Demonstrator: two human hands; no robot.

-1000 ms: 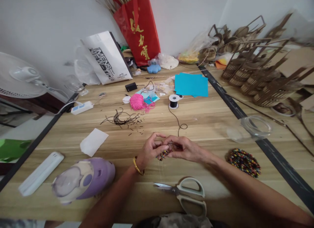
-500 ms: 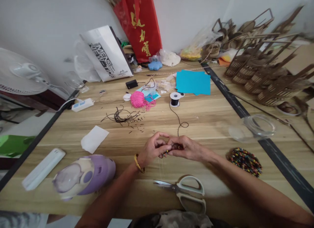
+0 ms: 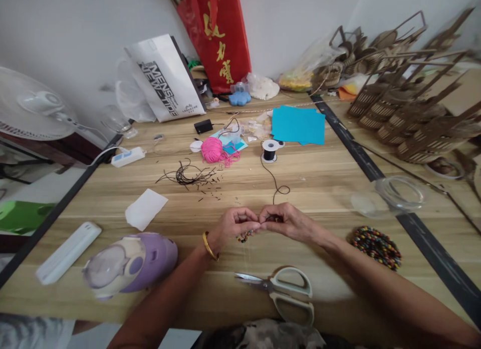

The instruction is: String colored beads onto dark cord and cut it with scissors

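My left hand (image 3: 236,225) pinches with thumb and fingers at the middle of the table, and a short string of colourful beads (image 3: 245,236) hangs beneath it. Touching its fingertips, my right hand (image 3: 287,222) is closed on dark cord, partly hidden by the fingers. A black cord (image 3: 278,190) runs from behind the right hand up to a white spool (image 3: 269,151). Scissors (image 3: 272,285) with pale handles lie slightly open just below the hands. To the right of my forearm rests a coil of multicoloured beads (image 3: 377,247).
Cut black cords (image 3: 188,175) and small snippets lie beyond my left hand, near pink yarn (image 3: 212,149). A purple-and-cream bottle (image 3: 141,263) and white paper (image 3: 146,209) are at left. Blue sheets (image 3: 298,124) lie at the back; woven baskets (image 3: 406,113) stand at right.
My hands have drawn slightly apart, now meeting at the fingertips. The bead string has shifted left and hangs under my left hand. The camera view has moved a little.
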